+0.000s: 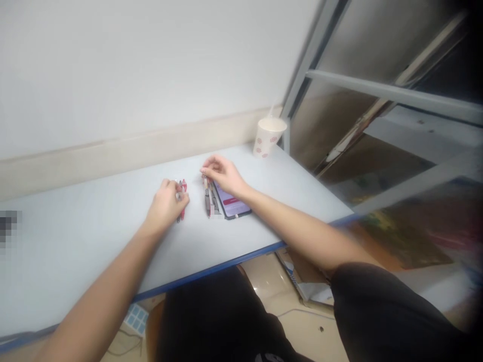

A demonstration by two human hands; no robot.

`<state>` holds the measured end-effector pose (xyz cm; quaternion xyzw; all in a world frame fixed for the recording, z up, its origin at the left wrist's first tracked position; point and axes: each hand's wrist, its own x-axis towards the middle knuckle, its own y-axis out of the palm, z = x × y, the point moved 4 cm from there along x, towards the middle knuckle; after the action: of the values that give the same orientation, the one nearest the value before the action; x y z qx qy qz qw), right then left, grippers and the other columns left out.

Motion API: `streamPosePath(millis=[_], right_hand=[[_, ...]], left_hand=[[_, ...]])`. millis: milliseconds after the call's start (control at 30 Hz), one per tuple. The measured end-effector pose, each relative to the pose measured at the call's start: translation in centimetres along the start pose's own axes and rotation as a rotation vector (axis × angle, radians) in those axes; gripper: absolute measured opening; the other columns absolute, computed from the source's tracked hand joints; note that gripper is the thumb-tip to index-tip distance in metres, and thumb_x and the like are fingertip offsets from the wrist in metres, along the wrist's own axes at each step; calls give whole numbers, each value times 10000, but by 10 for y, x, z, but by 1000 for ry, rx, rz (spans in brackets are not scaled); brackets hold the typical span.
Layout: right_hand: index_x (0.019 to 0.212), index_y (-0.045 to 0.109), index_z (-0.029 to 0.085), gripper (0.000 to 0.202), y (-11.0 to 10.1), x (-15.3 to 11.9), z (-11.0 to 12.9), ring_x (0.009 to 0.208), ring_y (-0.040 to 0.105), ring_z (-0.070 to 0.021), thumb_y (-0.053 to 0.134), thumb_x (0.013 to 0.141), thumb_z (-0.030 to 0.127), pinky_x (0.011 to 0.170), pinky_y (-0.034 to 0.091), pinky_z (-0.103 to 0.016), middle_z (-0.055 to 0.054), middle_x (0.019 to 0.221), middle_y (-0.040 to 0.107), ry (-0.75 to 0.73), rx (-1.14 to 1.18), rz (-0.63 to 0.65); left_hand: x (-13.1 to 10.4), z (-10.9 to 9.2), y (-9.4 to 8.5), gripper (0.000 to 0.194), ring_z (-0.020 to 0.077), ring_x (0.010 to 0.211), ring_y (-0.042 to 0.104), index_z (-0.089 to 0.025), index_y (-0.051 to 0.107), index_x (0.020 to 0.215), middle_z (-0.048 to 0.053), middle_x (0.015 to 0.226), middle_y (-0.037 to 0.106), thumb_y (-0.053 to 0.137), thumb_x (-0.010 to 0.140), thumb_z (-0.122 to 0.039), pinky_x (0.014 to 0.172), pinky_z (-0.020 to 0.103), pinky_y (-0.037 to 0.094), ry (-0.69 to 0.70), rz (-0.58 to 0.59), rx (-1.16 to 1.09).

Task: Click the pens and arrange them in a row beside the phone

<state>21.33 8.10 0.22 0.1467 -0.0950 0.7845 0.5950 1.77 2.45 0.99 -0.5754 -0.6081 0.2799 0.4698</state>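
My left hand (165, 201) rests on the table with its fingers closed around a red pen (183, 213) and a darker pen beside it. The pens lie side by side, partly covered by the thumb and fingers. To the right, my right hand (224, 176) pinches the far end of a dark-gripped pen (207, 198) between thumb and fingertips. That pen points toward me, its lower end near the table. Under my right wrist lies a phone (236, 207) with its screen lit, its upper part hidden by the hand. A small blurred patch sits between pen and phone.
A white paper cup (268, 138) with red marks stands at the table's far right corner, beside a metal frame (377, 90) with shelves. The table (94, 226) meets the wall at the back and has a blue front edge. A dark pixelated object (7, 226) lies far left.
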Motion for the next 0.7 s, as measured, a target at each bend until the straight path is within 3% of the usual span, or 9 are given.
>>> streamPosePath(millis=[200, 300, 400, 533, 700], right_hand=[[970, 537, 215, 326, 5, -3, 9, 605, 623, -137, 765, 869, 424, 601, 544, -287, 24, 761, 670, 11, 34, 31], [1008, 531, 222, 306, 4, -2, 7, 580, 611, -134, 747, 880, 396, 571, 526, -274, 40, 745, 662, 14, -1, 14], [1016, 529, 223, 287, 4, 1, 3, 575, 606, -129, 733, 890, 382, 570, 516, -261, 52, 729, 647, 0, -15, 3], [996, 534, 217, 267, 1, 4, -1, 605, 612, -120, 722, 908, 384, 593, 519, -245, 43, 756, 660, -14, 17, -68], [974, 562, 207, 240, 4, 3, 3, 613, 608, -115, 719, 916, 379, 579, 512, -235, 27, 770, 665, -32, 39, -45]], left_hand=[[-3, -8, -2, 193, 262, 927, 692, -209, 624, 1100, 103, 1124, 673, 575, 932, -289, 869, 385, 530, -10, 66, 76], [-4, -9, -2, 252, 278, 951, 710, -215, 606, 1186, 80, 1040, 719, 563, 961, -318, 824, 372, 513, -73, 106, 92], [-3, -8, -2, 260, 289, 936, 718, -214, 590, 1179, 60, 937, 731, 573, 973, -372, 791, 366, 493, -127, 123, 102], [-1, -10, -2, 196, 279, 921, 720, -244, 594, 1086, 33, 873, 721, 589, 961, -396, 765, 346, 468, -99, 136, 122], [-3, -11, -3, 225, 277, 904, 723, -254, 564, 1062, 22, 845, 710, 600, 948, -445, 715, 330, 447, -132, 146, 128]])
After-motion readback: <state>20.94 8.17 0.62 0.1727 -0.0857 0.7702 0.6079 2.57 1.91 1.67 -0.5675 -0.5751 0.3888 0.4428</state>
